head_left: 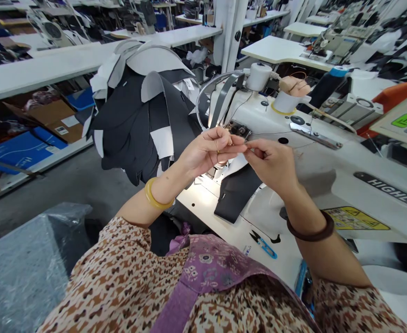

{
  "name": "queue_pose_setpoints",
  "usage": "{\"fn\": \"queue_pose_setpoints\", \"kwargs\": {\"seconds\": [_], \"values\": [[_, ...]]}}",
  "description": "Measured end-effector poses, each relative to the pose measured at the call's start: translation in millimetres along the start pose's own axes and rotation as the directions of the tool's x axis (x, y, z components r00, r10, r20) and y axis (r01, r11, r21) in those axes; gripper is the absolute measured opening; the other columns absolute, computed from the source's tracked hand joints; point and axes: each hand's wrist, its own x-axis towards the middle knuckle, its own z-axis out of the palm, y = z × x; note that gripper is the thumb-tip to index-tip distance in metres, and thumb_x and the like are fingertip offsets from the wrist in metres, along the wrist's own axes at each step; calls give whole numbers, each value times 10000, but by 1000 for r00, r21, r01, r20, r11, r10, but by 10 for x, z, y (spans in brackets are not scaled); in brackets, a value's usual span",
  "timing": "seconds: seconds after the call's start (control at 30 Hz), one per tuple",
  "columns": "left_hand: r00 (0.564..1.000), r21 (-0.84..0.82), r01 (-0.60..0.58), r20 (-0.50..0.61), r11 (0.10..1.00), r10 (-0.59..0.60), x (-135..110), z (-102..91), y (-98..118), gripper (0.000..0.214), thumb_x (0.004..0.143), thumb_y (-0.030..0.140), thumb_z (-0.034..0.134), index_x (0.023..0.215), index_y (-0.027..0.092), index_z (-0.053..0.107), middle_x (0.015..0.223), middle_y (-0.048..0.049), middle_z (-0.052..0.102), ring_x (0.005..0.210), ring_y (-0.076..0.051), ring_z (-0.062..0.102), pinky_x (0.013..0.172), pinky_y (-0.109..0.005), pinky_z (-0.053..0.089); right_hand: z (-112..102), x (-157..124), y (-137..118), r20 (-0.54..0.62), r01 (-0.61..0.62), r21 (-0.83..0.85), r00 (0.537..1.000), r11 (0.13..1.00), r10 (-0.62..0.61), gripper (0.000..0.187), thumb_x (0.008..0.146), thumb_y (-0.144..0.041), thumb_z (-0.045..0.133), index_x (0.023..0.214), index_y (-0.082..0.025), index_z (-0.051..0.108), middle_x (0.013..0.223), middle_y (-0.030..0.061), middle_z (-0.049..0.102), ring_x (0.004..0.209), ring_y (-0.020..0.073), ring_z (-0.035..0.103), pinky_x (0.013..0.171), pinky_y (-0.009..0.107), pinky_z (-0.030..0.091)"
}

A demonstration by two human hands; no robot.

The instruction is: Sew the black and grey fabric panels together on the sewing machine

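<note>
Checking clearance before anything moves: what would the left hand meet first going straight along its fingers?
The right hand, which sits right at the tips of the left hand, apparently touching. Beyond, the sewing machine looks next, though depth is unclear.

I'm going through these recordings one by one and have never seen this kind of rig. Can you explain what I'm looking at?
There is no robot here. The single picture comes from a camera worn on a person's head, looking forward and down. The left hand has a yellow bangle on its wrist; the right hand has a dark bangle. Their fingertips come together in front of a sewing machine; anything pinched there is too fine to make out. Below the hands lies a black piece, and nearer the person, blue snips lie on the white table. Beyond the left hand is a pile of dark pieces.
</note>
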Motion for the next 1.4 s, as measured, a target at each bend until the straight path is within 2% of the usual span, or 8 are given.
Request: {"fn": "queue_pose_setpoints", "kwargs": {"seconds": [0.13, 0.33, 0.5, 0.63, 0.83, 1.03, 1.27, 1.4], "values": [[981, 220, -194, 38, 956, 190, -2, 38, -78, 291, 763, 427, 661, 683, 184, 522, 1096, -22, 666, 1106, -199, 596, 925, -366, 494, -12, 20, -5, 123, -174, 177, 980, 969, 154, 145, 774, -251, 528, 710, -150, 609, 441, -54, 401, 394, 39, 315, 427, 186, 269], [902, 681, -426, 270, 596, 336, 74, 3, -197, 163, 805, 265, 557, 652, 211, 558, 1118, -48, 642, 1108, -200, 561, 1113, -451, 274, 17, 81, 70, 347, -443, 420, 885, 792, 311, 160, 824, -305, 506, 796, -149, 530, 568, -19, 571, 325, 42, 386, 330, 175, 275], [889, 791, -439, 316, 427, 331, 138, -26, -244, 161, 836, 232, 468, 692, 194, 528, 1050, -87, 598, 1056, -215, 533, 1059, -458, 304, 69, 123, 76, 350, -468, 412, 873, 781, 339, 168, 824, -304, 547, 760, -152, 512, 569, -17, 551, 348, 56, 424, 343, 192, 337], [895, 831, -412, 291, 374, 339, 157, -21, -255, 164, 833, 255, 464, 693, 190, 520, 921, -85, 554, 1001, -241, 515, 1005, -473, 343, 88, 142, 83, 331, -436, 412, 890, 800, 315, 134, 801, -237, 587, 727, -140, 530, 566, -24, 531, 376, 43, 431, 352, 177, 342], [897, 793, -415, 276, 446, 345, 222, -27, -213, 122, 757, 170, 516, 637, 194, 530, 851, -62, 533, 972, -247, 524, 950, -469, 383, 61, 147, 100, 274, -342, 266, 923, 901, 270, 79, 805, -175, 536, 731, -154, 521, 598, -34, 539, 418, 34, 453, 439, 177, 350], [946, 737, -319, 212, 596, 244, 210, 15, -10, 133, 685, 158, 575, 554, 181, 564, 723, -19, 573, 855, -195, 573, 873, -380, 444, 105, 81, 168, 117, -84, 78, 990, 993, 74, 52, 805, -204, 512, 764, -170, 509, 634, -32, 546, 529, 57, 461, 552, 205, 355], [994, 519, -67, 104, 852, 14, 261, -38, 131, 37, 680, 94, 586, 677, 123, 609, 617, 11, 600, 649, -119, 613, 698, -309, 525, 207, 13, 198, 62, -75, 138, 996, 988, 67, 98, 830, -265, 482, 775, -191, 516, 598, -23, 498, 524, 80, 427, 580, 233, 379], [996, 452, 41, 55, 891, -73, 327, -31, 147, 89, 660, 17, 587, 704, 87, 620, 602, 6, 596, 638, -142, 639, 698, -369, 544, 315, -50, 245, -19, -62, 231, 997, 971, 68, 129, 832, -289, 472, 786, -179, 521, 611, -19, 501, 539, 81, 440, 599, 235, 398]]}}
